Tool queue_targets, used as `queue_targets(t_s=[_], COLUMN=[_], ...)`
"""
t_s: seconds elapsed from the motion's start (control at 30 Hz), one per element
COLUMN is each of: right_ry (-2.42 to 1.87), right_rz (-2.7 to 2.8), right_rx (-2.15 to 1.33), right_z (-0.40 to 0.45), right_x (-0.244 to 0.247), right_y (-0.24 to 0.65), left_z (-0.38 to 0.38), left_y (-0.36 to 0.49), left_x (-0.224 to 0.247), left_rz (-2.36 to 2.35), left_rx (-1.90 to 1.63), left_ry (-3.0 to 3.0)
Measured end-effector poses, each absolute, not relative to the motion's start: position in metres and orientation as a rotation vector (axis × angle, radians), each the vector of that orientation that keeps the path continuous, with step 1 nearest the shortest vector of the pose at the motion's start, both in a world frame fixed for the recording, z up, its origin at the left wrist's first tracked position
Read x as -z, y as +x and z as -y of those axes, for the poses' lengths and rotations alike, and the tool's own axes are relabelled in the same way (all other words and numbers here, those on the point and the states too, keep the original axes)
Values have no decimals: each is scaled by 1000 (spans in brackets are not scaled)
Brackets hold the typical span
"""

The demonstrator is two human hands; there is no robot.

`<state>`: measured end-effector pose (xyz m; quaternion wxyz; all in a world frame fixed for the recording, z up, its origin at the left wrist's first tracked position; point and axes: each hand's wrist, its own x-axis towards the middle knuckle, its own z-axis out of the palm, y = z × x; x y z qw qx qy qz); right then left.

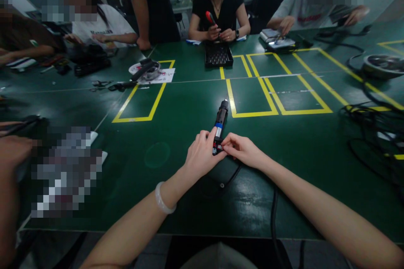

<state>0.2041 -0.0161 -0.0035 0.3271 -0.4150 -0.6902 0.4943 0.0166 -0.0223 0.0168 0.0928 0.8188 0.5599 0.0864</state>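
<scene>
A dark cylindrical tool point(221, 113) with a blue and silver band lies on the green table, its narrow tip pointing away from me. My left hand point(202, 150) is wrapped over the near end of the tool, with a bracelet on that wrist. At that same end, small red and black parts point(217, 147) show between the hands. The fingertips of my right hand point(241, 149) are pinched together at those parts; what exactly they hold is too small to tell. A black cable point(232, 178) with a round end lies just below my hands.
Yellow tape rectangles point(255, 114) mark the green table point(132, 201). Across it, a person holds a red tool point(210, 17) behind a black tray point(218, 65). Tangled cables point(372, 124) lie at right. A neighbour's hand point(19, 151) is at left. A round part on paper point(167, 76) sits farther back.
</scene>
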Motion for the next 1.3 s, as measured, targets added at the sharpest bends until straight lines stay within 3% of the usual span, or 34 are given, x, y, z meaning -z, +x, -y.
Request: queue_targets(t_s=[0.63, 1.07, 1.3], right_ry=[-1203, -1212, -1204], right_rz=[1622, 1605, 1625], right_rx=[-1299, -1341, -1337], right_z=[-1, -2, -2], right_x=[9, 8, 8], right_y=[232, 233, 232], left_z=[13, -36, -76], left_y=[-5, -121, -191], left_x=[-18, -23, -19], left_rz=[-1661, -2075, -2308], left_rx=[-201, 10, -61], left_ry=[2531, 2284, 2031])
